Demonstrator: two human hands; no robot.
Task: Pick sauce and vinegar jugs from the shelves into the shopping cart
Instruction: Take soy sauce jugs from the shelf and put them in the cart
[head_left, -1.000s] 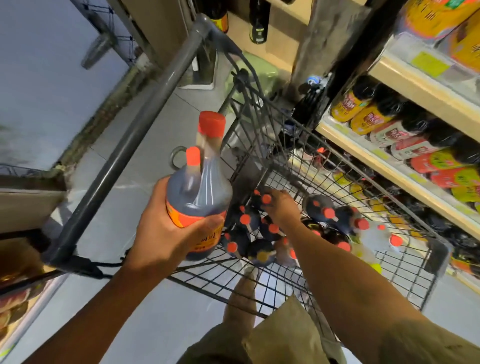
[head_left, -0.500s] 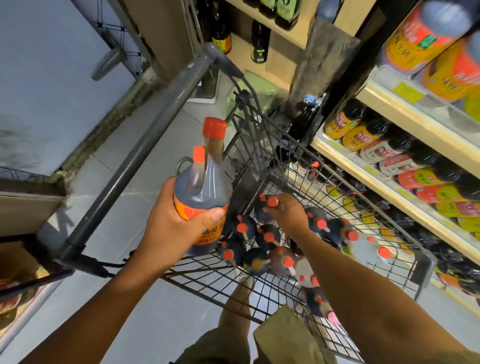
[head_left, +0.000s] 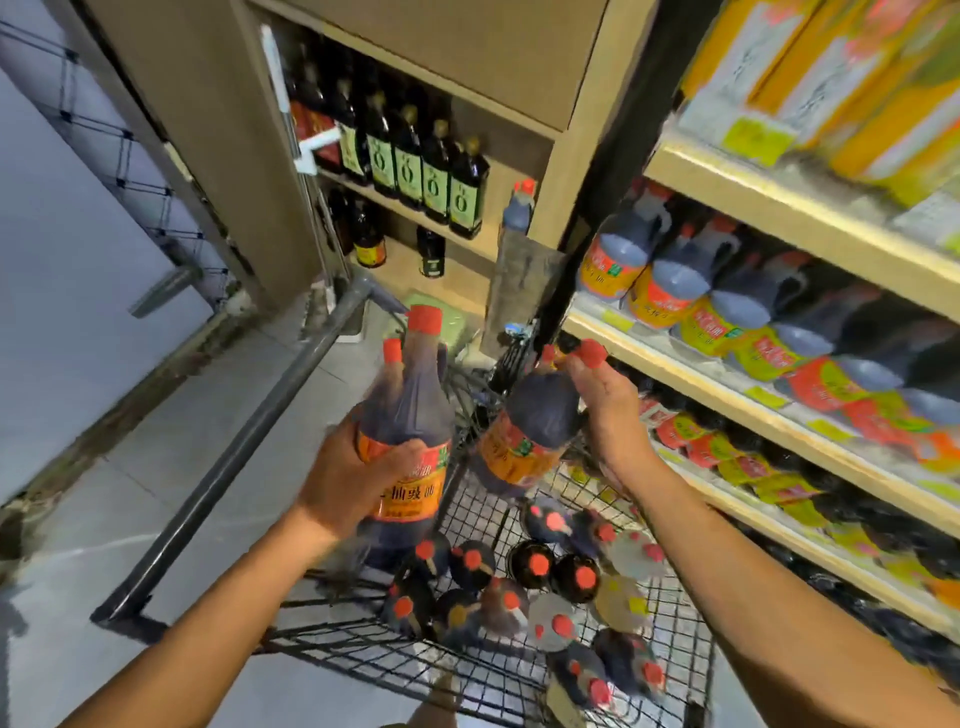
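My left hand (head_left: 353, 473) grips a dark sauce jug (head_left: 410, 415) with a red cap and orange label, upright above the cart's near left side. My right hand (head_left: 605, 410) holds a second dark jug (head_left: 535, 421) by its neck and handle, tilted, above the cart's far side. The black wire shopping cart (head_left: 483, 675) below holds several jugs (head_left: 524, 587), dark and clear, all red-capped. More sauce jugs (head_left: 675, 280) lie in rows on the shelves to the right.
The cart's grey handle bar (head_left: 249, 441) runs diagonally at left. A wooden shelf unit ahead carries dark bottles (head_left: 421, 166) with green labels. Yellow boxes (head_left: 841, 78) fill the top right shelf. Grey tiled floor (head_left: 171, 457) lies to the left.
My right hand has come up out of the cart and now holds a second jug near the shelf. My left hand has kept its jug, and the view has tilted upward.
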